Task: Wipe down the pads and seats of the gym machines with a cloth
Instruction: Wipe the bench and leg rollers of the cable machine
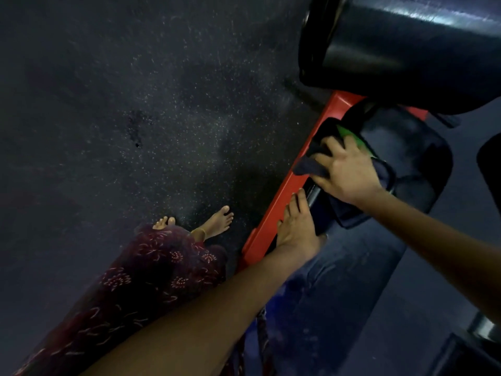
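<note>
A dark cloth (309, 165) with a green patch lies on the small black seat pad (417, 150) of a red-framed machine. My right hand (348, 173) presses flat on the cloth with its fingers spread, at the pad's left edge. My left hand (296, 225) rests with straight fingers on the near edge of the pad, beside the red frame (271, 215). A long dark pad (339, 283) runs below my left forearm. A large black roller pad (393, 47) hangs above the seat at the top right.
The dark speckled rubber floor (135, 104) fills the left half. My bare feet (217, 222) stand on it next to the red frame, below a dark red patterned garment (141, 278). More black machine parts (488, 164) sit at the right edge.
</note>
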